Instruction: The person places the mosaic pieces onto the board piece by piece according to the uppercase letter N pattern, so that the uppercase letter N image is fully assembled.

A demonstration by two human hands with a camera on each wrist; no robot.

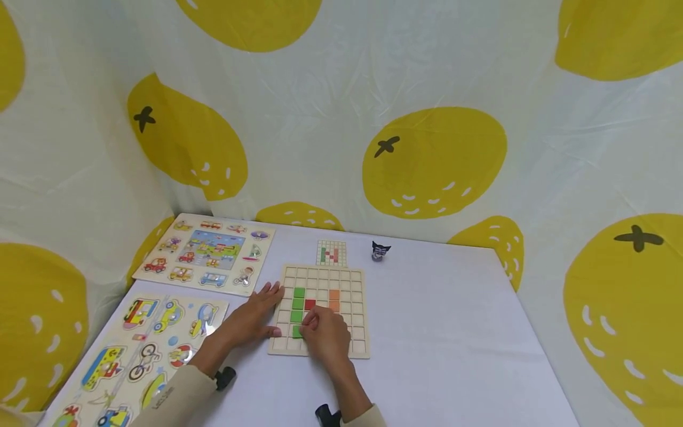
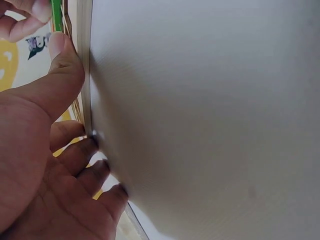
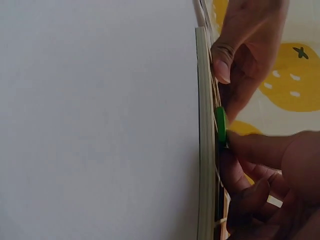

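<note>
A wooden grid board [image 1: 358,317] lies on the white table. Between its fingertips my right hand [image 1: 329,337] pinches a green square tile [image 1: 296,332] at the grid's lower left; the right wrist view shows this green tile [image 3: 221,123] tilted at the board. Above it, several green tiles [image 1: 297,303] form a column, with a red tile [image 1: 309,304] to their right. Orange tiles [image 1: 334,295] sit farther right, partly hidden lower down by my right hand. My left hand [image 1: 249,319] rests against the board's left edge, its fingers spread and thumb touching the rim.
Behind the board lies a small pattern card [image 1: 332,254] with coloured squares. A small dark figurine [image 1: 379,252] stands to its right. Two picture puzzle boards occupy the left side: a far one [image 1: 259,240] and a near one [image 1: 181,320]. A fruit-print curtain [image 1: 320,77] hangs around the table.
</note>
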